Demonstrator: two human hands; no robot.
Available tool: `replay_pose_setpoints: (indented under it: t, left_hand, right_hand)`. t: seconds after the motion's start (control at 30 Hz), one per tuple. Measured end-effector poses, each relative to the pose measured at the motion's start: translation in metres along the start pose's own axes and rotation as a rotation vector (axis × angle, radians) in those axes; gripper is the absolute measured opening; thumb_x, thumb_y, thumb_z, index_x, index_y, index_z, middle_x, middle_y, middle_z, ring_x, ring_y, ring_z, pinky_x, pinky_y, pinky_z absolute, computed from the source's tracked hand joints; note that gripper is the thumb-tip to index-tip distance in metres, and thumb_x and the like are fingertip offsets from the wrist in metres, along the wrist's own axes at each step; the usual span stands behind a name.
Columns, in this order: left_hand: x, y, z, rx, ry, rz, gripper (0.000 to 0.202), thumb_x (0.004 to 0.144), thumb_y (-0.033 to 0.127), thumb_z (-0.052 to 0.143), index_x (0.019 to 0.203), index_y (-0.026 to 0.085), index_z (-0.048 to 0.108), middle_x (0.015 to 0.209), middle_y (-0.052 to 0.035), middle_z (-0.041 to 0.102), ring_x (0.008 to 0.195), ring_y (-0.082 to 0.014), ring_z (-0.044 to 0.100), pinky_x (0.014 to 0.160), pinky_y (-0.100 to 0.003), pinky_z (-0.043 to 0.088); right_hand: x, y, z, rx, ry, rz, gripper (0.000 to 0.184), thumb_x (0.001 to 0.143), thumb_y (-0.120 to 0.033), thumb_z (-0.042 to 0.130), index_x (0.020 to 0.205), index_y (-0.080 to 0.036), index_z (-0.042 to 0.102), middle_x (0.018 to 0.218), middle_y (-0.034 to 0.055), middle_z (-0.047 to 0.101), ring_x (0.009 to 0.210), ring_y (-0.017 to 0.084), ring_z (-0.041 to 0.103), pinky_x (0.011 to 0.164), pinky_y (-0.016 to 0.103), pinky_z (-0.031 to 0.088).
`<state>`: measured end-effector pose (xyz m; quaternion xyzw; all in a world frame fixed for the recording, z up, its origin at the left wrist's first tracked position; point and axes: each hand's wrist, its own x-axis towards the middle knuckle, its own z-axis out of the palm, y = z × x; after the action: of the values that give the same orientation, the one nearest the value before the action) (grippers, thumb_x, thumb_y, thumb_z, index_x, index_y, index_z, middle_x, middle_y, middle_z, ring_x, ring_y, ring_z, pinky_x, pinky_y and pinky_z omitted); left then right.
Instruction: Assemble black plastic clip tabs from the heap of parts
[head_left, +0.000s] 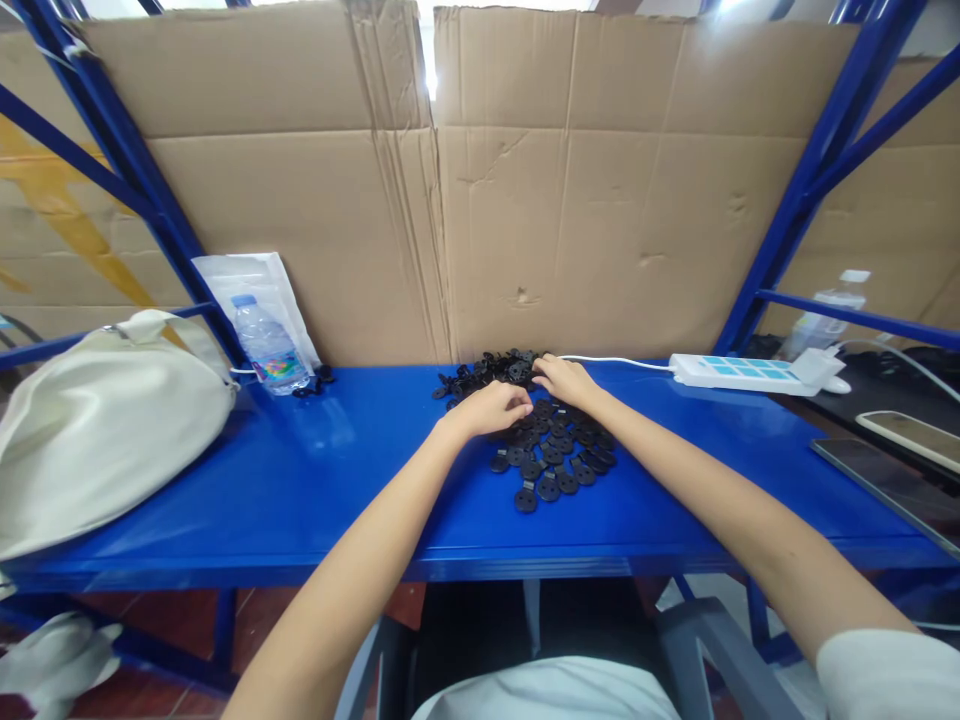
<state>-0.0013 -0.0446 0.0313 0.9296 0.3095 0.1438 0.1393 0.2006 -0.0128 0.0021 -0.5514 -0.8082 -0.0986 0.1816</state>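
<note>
A pile of small black round plastic parts (pixel 551 455) lies on the blue shelf top (pixel 337 480), stretching from its middle back to the cardboard wall. My left hand (pixel 493 407) rests on the pile's left side with its fingers curled down among the parts. My right hand (pixel 564 380) lies on the far part of the pile, its fingers bent and pointing left. Whether either hand holds a part is hidden by the fingers. The two hands almost touch.
A cream bag (pixel 97 430) sits at the left, with a water bottle (pixel 266 345) and a clear packet (pixel 259 290) behind it. A white power strip (pixel 750 372) lies at the right, beside a second bottle (pixel 829 320) and flat devices (pixel 892 480). Cardboard (pixel 570 200) walls the back.
</note>
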Motion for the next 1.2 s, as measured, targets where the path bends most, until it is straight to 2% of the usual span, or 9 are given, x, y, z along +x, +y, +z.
replay_pose_setpoints:
  t: [0.17,0.3,0.37,0.47,0.53,0.67,0.8,1.0,1.2]
  left_hand:
    - [0.000,0.007,-0.002,0.010,-0.017,0.002,0.022,0.089,0.027,0.052,0.092,0.016,0.070,0.079,-0.0040,0.072,0.069,-0.0150,0.063,0.068,-0.024,0.043]
    - [0.001,0.006,-0.002,0.043,-0.029,0.029,0.022,0.090,0.028,0.050,0.091,0.017,0.070,0.081,-0.0037,0.072,0.072,-0.0147,0.064,0.069,-0.024,0.043]
    - [0.001,0.005,-0.002,0.047,-0.017,0.018,0.022,0.089,0.028,0.050,0.088,0.017,0.069,0.081,-0.0030,0.072,0.073,-0.0146,0.064,0.071,-0.024,0.043]
    - [0.001,0.003,-0.003,0.037,0.023,-0.038,0.023,0.089,0.030,0.049,0.086,0.018,0.069,0.081,-0.0020,0.072,0.073,-0.0142,0.063,0.069,-0.023,0.043]
    - [0.002,0.002,-0.002,-0.018,0.066,-0.085,0.027,0.091,0.033,0.046,0.089,0.017,0.068,0.082,-0.0028,0.072,0.071,-0.0138,0.063,0.068,-0.023,0.043]
    - [0.006,0.002,-0.001,-0.343,0.137,-0.173,0.058,0.098,0.049,0.024,0.093,0.011,0.068,0.081,-0.0089,0.072,0.064,-0.0134,0.061,0.065,-0.025,0.045]
    - [0.008,0.007,-0.001,-0.640,0.085,-0.244,0.073,0.094,0.064,0.018,0.083,0.010,0.066,0.079,-0.0111,0.071,0.065,-0.0135,0.062,0.058,-0.024,0.041]
    - [0.007,0.014,0.000,-0.819,0.086,-0.320,0.061,0.089,0.067,0.036,0.074,0.012,0.058,0.067,-0.0059,0.066,0.060,-0.0117,0.059,0.058,-0.023,0.040]
    - [0.008,0.011,0.002,-0.850,0.064,-0.261,0.051,0.081,0.063,0.055,0.071,0.013,0.056,0.064,-0.0017,0.058,0.059,-0.0098,0.053,0.059,-0.023,0.039]
  right_hand:
    - [-0.005,0.019,-0.007,0.275,0.072,-0.009,0.006,0.086,-0.021,0.062,0.088,-0.017,0.065,0.089,0.0065,0.068,0.079,0.017,0.064,0.072,0.027,0.047]
    - [-0.005,0.025,-0.016,0.611,0.119,0.104,0.015,0.084,-0.029,0.061,0.082,-0.016,0.065,0.068,0.0018,0.067,0.059,0.014,0.061,0.060,0.025,0.047]
    - [-0.008,0.022,-0.021,0.696,0.200,0.136,0.018,0.084,-0.033,0.060,0.083,-0.016,0.064,0.066,0.0014,0.066,0.055,0.014,0.060,0.058,0.025,0.047]
    - [-0.022,0.010,-0.028,0.602,0.428,0.076,0.022,0.087,-0.037,0.056,0.084,-0.017,0.065,0.072,0.0043,0.068,0.058,0.016,0.060,0.062,0.027,0.048]
    - [-0.036,0.001,-0.031,0.444,0.518,-0.052,0.025,0.092,-0.036,0.050,0.088,-0.018,0.067,0.081,0.0076,0.070,0.065,0.017,0.061,0.067,0.029,0.048]
    - [-0.061,-0.008,-0.031,0.198,0.394,-0.358,0.032,0.098,-0.032,0.041,0.095,-0.019,0.070,0.083,0.0103,0.069,0.071,0.018,0.062,0.066,0.029,0.046]
    - [-0.065,-0.008,-0.030,0.099,0.326,-0.511,0.039,0.100,-0.025,0.031,0.102,-0.018,0.069,0.074,0.0092,0.065,0.065,0.016,0.058,0.059,0.028,0.044]
    - [-0.063,-0.008,-0.030,-0.033,0.327,-0.584,0.044,0.101,-0.020,0.026,0.107,-0.016,0.069,0.072,0.0088,0.064,0.065,0.016,0.056,0.055,0.029,0.041]
    - [-0.064,-0.011,-0.029,0.037,0.302,-0.525,0.042,0.101,-0.026,0.027,0.098,-0.017,0.068,0.077,0.0093,0.067,0.066,0.016,0.059,0.058,0.028,0.041]
